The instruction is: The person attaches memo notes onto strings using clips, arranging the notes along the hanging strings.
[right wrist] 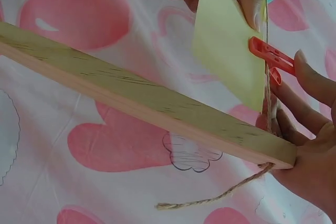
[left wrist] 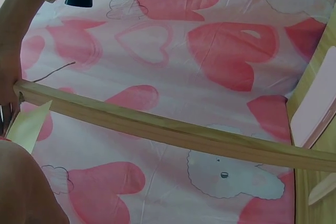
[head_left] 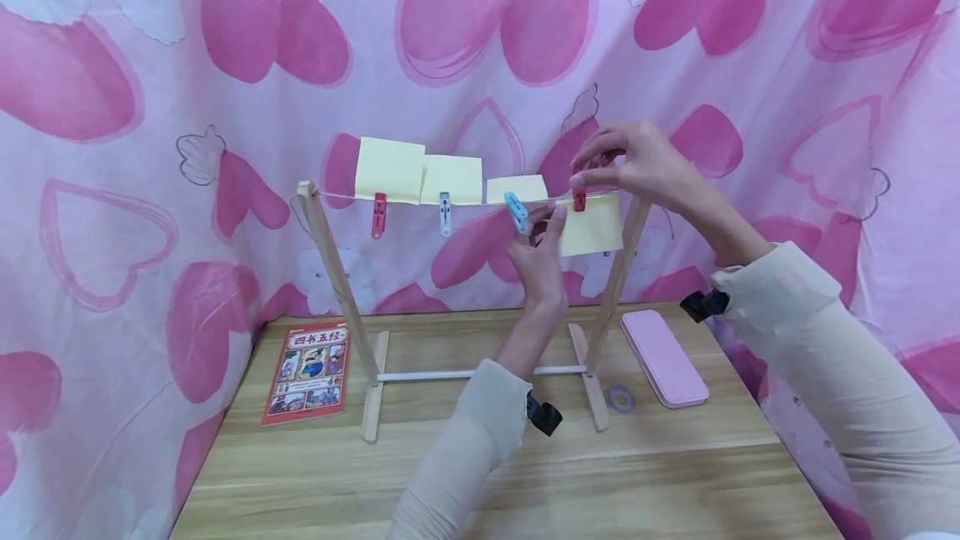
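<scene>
My right hand (head_left: 641, 165) pinches a red clothespin (head_left: 579, 197) between thumb and fingers from above the twine. The clothespin's tip bites a yellow paper note (head_left: 592, 227) at the twine (right wrist: 268, 72), and the note hangs below. With thumb and fingers, my left hand (head_left: 542, 265) holds this note by its left edge. Close beside that hand, a light-blue clothespin (head_left: 516, 212) hangs tilted on another yellow note (head_left: 517, 189). Farther left, a white clothespin (head_left: 445, 213) and another red clothespin (head_left: 379, 215) each clip a yellow note that stands up above the twine.
The twine runs between two wooden posts (head_left: 337, 286) of a stand joined by a white rod (head_left: 427, 375). On the wooden table (head_left: 600, 490) lie a red booklet (head_left: 307, 373) at left, a pink case (head_left: 664, 357) and a grey tape ring (head_left: 621, 398) at right. A heart-patterned curtain hangs behind.
</scene>
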A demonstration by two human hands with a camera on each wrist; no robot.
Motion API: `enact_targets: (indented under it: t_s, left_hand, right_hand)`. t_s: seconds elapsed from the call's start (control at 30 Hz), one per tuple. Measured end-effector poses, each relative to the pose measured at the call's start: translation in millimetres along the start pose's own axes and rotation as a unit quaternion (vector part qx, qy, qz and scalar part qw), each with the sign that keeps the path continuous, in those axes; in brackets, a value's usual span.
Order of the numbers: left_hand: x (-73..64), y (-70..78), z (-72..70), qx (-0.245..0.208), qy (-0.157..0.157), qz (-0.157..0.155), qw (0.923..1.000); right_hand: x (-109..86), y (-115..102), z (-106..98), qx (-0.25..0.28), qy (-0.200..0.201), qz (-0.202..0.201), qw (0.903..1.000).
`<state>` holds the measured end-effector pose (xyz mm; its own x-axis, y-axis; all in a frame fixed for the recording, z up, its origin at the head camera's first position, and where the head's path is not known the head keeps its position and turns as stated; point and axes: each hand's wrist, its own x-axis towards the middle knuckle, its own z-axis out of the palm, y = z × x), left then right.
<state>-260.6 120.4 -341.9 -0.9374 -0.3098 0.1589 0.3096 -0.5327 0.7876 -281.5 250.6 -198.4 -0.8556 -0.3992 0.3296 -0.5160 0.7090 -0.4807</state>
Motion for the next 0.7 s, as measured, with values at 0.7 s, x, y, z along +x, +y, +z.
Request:
enact_targets:
  t_s: [0.7]
  left_hand:
    - [-9.8, -12.4, -48.4, 0.136, -0.141, -0.058, 0.9790]
  right_hand:
    - [-46.2, 11, 28, 0.081, 0.232, -0.092, 0.9649]
